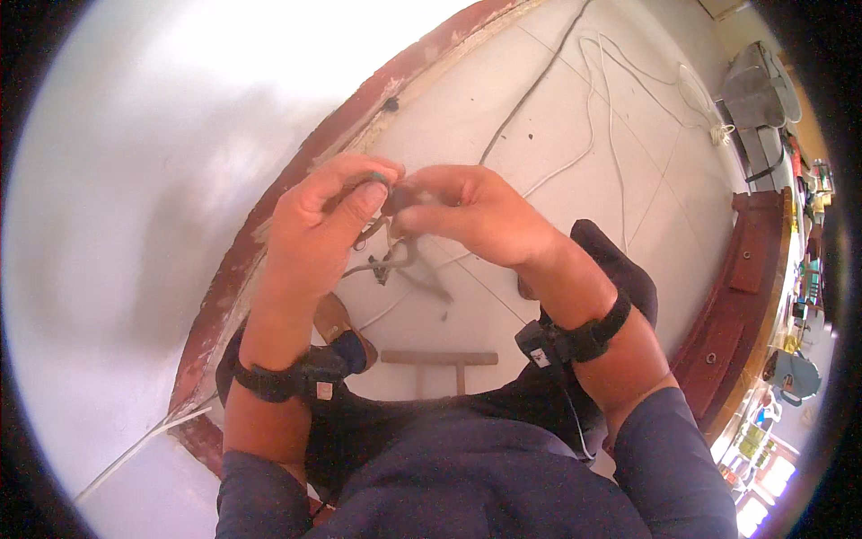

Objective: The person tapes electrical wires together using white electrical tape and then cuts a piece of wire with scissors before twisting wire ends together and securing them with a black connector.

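My left hand [325,216] is raised in front of me, its thumb and fingers pinched on a small looped piece with a greenish edge [377,178], perhaps wire; its kind is not clear. Close beside it, my right hand [480,216] has thumb and forefinger brought together, the fingertips smeared by motion. Between the two sets of fingertips is a small dark blur, too indistinct to name. Below the hands a grey cable [404,262] curves, partly blurred, with a small dark tangle [381,269] near it.
A dark cable [540,76] and a white cord [588,117] trail over the tiled floor [660,171]. A white wall with a reddish-brown skirting [301,144] runs along my left. Wooden drawers [741,260] stand at right, a grey bag [756,85] beyond. A small wooden stool [440,358] is below.
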Tool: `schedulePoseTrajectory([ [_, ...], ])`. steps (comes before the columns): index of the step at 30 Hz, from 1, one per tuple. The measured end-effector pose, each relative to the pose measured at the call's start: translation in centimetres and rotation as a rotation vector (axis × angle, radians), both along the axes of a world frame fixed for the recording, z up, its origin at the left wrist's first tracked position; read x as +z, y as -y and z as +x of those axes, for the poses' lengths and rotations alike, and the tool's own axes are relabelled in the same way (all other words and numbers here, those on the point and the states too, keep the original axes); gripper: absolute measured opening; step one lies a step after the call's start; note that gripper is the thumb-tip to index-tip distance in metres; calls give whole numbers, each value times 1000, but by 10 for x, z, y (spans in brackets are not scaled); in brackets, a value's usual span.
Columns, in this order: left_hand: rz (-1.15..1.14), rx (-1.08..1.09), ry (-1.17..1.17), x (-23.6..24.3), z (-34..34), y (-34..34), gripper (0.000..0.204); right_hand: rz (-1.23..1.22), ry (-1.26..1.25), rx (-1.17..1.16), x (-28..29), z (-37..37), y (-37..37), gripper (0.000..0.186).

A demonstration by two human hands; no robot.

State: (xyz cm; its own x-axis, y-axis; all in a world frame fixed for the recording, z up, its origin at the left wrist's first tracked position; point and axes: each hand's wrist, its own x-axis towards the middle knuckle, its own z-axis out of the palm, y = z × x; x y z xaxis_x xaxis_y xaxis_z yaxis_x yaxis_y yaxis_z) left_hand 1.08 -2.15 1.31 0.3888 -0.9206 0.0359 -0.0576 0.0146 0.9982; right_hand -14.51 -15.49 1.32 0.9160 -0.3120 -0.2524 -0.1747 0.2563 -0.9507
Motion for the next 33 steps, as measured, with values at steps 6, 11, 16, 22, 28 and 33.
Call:
schedulePoseTrajectory([
  [6, -59, -6, -42, -3, -4, 1, 15, -163, -18, 13, -4, 0, 2, 30],
  [11, -58, 79, -41, -9, -4, 0, 13, -266, -119, 81, 9, -2, 6, 36],
  [16, -62, 156, -254, -3, -9, 4, 14, -338, 31, 6, 5, -9, 16, 38],
  [22, -34, 166, -281, -3, -7, 1, 14, -260, -9, 26, 15, -18, 31, 30],
  [28, 146, 85, -180, 3, -2, -5, 13, -351, 54, -117, 7, -20, 36, 27],
  [33, 173, -15, -145, 1, 2, -9, 14, -306, -32, -118, 18, -17, 27, 23],
])
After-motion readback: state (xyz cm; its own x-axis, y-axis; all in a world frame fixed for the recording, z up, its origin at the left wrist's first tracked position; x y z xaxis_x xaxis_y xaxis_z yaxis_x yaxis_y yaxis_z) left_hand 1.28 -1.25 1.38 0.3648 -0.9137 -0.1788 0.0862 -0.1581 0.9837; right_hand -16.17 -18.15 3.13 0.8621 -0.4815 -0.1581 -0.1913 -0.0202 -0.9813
